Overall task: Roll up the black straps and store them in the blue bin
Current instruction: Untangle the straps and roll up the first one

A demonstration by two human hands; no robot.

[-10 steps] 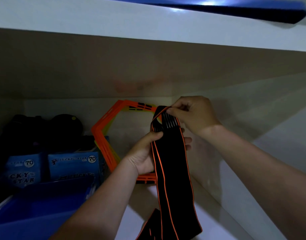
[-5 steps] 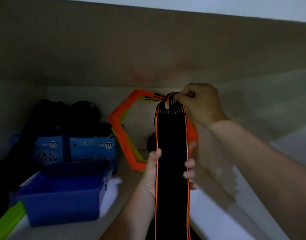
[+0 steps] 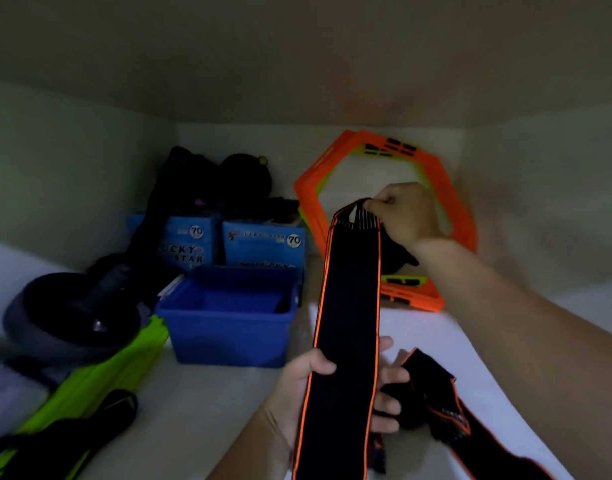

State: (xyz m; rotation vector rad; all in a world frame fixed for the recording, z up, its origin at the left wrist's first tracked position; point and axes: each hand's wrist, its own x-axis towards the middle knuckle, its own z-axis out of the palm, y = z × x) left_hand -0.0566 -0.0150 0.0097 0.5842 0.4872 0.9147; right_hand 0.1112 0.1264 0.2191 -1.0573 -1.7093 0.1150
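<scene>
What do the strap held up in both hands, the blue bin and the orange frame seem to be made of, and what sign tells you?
Strap: likely woven elastic fabric, matte black with orange edging; its pinched top end bunches into ribs.
Blue bin: probably moulded plastic, smooth with a faint sheen.
Orange frame: apparently rigid plastic, flat bars with cut slots.
</scene>
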